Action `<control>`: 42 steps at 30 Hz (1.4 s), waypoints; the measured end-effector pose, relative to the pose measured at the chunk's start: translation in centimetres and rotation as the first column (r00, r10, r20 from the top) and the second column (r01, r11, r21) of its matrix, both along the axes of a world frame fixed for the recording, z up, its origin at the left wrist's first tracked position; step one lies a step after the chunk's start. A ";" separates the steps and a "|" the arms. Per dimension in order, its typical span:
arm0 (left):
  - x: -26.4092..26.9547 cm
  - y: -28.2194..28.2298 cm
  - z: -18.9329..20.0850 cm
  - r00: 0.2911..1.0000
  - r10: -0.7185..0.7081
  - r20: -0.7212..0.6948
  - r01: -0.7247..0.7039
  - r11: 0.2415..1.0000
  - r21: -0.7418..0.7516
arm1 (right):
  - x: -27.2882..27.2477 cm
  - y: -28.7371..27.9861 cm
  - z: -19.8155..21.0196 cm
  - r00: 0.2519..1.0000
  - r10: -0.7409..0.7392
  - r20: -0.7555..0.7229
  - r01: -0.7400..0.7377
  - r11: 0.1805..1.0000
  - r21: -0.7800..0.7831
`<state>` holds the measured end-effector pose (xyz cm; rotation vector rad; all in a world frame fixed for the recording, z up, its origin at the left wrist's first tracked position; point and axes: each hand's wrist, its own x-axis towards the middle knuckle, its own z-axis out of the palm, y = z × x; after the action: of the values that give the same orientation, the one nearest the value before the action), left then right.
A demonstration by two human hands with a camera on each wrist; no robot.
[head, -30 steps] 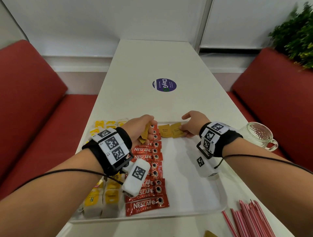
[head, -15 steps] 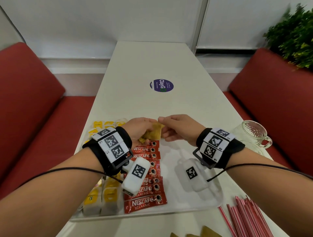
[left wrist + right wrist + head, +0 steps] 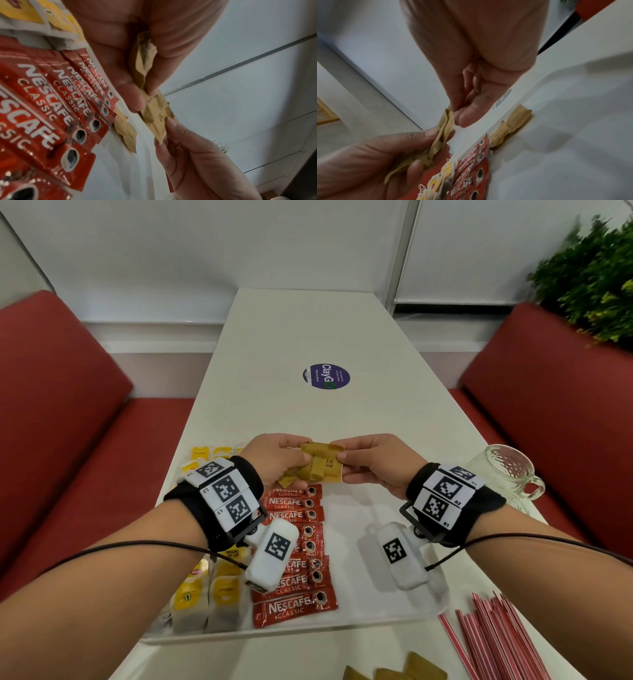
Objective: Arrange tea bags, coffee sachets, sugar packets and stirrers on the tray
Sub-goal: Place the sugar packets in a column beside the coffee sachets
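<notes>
My left hand [image 3: 289,457] grips a small bunch of brown sugar packets [image 3: 322,465] above the far end of the white tray [image 3: 342,630]. My right hand [image 3: 346,465] pinches the end of one packet [image 3: 157,117] in that bunch between thumb and forefinger. Two sugar packets [image 3: 510,125] lie flat on the tray's far end, beside the column of red coffee sachets [image 3: 294,607]. Yellow tea bags [image 3: 205,597] fill the tray's left side. Red stirrers [image 3: 496,642] lie on the table, right of the tray.
A glass mug [image 3: 503,474] stands to the right of the tray. More brown sugar packets [image 3: 394,671] lie on the table at the near edge. A purple sticker [image 3: 325,376] marks the table's middle. Red benches flank the table.
My right hand left the two packets laid at the tray's far end, moved left to my left hand and now pinches a packet in the bunch.
</notes>
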<state>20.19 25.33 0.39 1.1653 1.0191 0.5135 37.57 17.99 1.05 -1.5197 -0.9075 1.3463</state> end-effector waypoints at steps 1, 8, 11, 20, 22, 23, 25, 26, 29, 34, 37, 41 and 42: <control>-0.1 0.1 0.0 1.000 0.019 -0.020 -0.019 1.000 0.015 | 0.2 0.0 0.0 1.000 -0.012 0.002 0.012 1.000 -0.003; -0.5 0.3 -0.4 0.989 0.084 -0.118 -0.075 0.994 0.078 | 0.7 0.0 0.1 0.999 -0.047 0.001 0.047 0.999 -0.020; -0.4 0.2 -0.3 0.990 0.014 -0.138 -0.001 0.996 0.093 | 0.6 -0.1 0.1 0.999 -0.047 0.003 0.047 0.999 -0.020; 0.3 -0.6 -0.2 0.959 -0.145 -0.242 0.168 0.983 0.075 | -0.4 0.0 0.2 0.977 -0.146 -0.157 0.149 0.989 0.009; 0.3 -0.6 -0.3 0.965 -0.146 -0.216 0.171 0.980 0.101 | -0.7 0.0 0.4 0.988 -0.092 -0.126 0.094 0.995 0.015; 0.3 -0.6 -0.2 0.969 -0.132 -0.211 0.159 0.981 0.115 | -0.7 0.0 0.4 0.998 -0.047 -0.043 0.048 0.999 0.017; 0.3 -0.4 0.0 0.968 -0.106 -0.228 0.143 0.978 0.153 | -0.5 -0.1 0.5 0.976 0.043 0.214 -0.049 0.998 0.024; 0.3 -0.2 0.1 0.963 -0.104 -0.251 0.150 0.974 0.172 | -0.3 -0.1 0.4 0.942 0.062 0.329 -0.079 0.996 0.038; 0.2 -0.1 0.4 0.920 -0.176 -0.349 0.252 0.950 0.184 | -0.2 -0.2 0.5 0.822 0.050 0.567 -0.153 0.979 0.136; 0.2 -0.8 0.4 0.839 -0.269 -0.473 0.403 0.891 0.208 | -0.8 -0.2 1.1 0.449 0.093 0.889 -0.385 0.918 0.098; 0.2 -0.8 0.2 0.838 -0.242 -0.490 0.407 0.874 0.265 | -1.0 -0.3 1.6 0.270 0.222 0.937 -0.434 0.896 -0.087; 0.2 -0.6 0.3 0.874 -0.197 -0.444 0.347 0.892 0.288 | -0.5 -0.2 1.4 0.508 0.225 0.832 -0.308 0.949 -0.068; 0.1 -0.5 0.4 0.894 -0.169 -0.415 0.305 0.907 0.289 | -0.2 -0.1 1.2 0.586 0.199 0.785 -0.254 0.966 -0.055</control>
<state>20.29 24.86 0.82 1.7357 1.1188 0.2742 37.35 17.93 2.22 -2.0345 -1.7307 0.7344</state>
